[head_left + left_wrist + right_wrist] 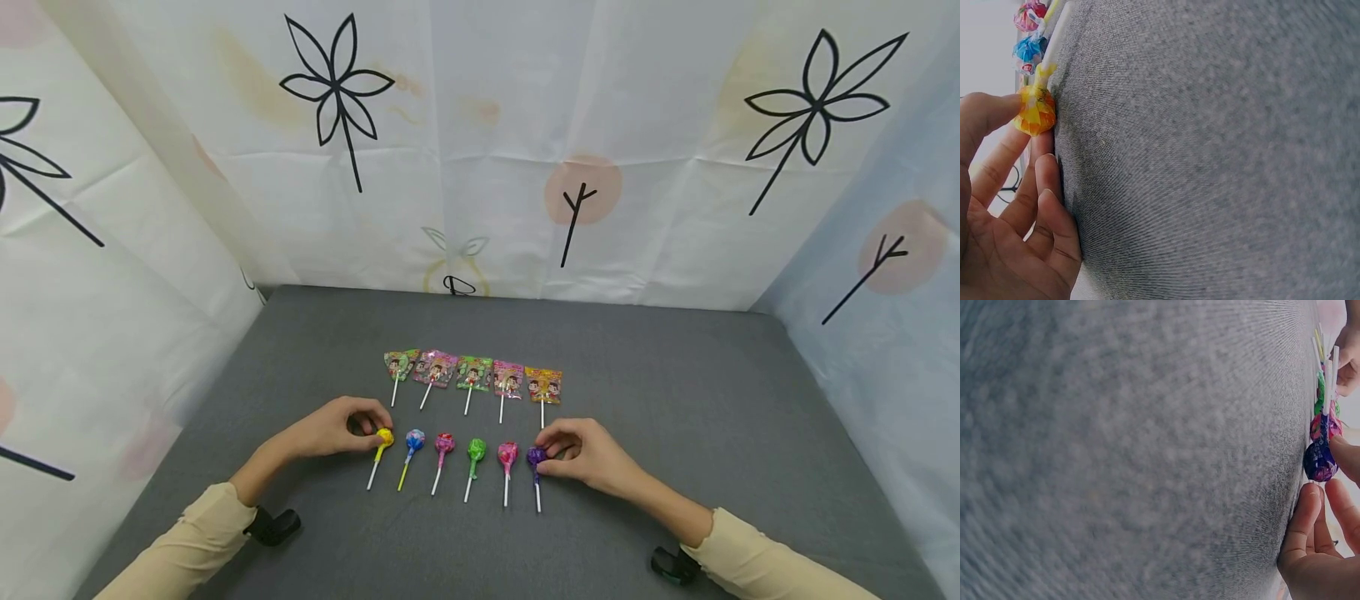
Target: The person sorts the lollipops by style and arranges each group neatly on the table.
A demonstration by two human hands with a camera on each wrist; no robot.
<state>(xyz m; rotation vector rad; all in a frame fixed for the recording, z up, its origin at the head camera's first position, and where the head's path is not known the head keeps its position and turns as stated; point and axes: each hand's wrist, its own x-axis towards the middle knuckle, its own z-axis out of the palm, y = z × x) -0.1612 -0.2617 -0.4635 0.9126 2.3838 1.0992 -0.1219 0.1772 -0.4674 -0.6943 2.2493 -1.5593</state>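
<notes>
My left hand (337, 427) pinches the head of a yellow-wrapped lollipop (385, 437) at the left end of a row. In the left wrist view its thumb lies on the yellow wrapper, with fingers behind. At the row's right end, my right hand (592, 457) pinches a purple-wrapped lollipop (1320, 464) between thumb and fingers. Both lollipops lie on the grey table with their white sticks towards me. Between them lie a blue lollipop (415, 440), a red one (445, 442), a green one (476, 450) and a pink one (507, 452).
Behind this row lies a second row of flat-packed lollipops, among them a green packet (474, 372) and an orange packet (544, 385). The grey table (675, 375) meets a patterned white curtain (495, 100) at the back and sides.
</notes>
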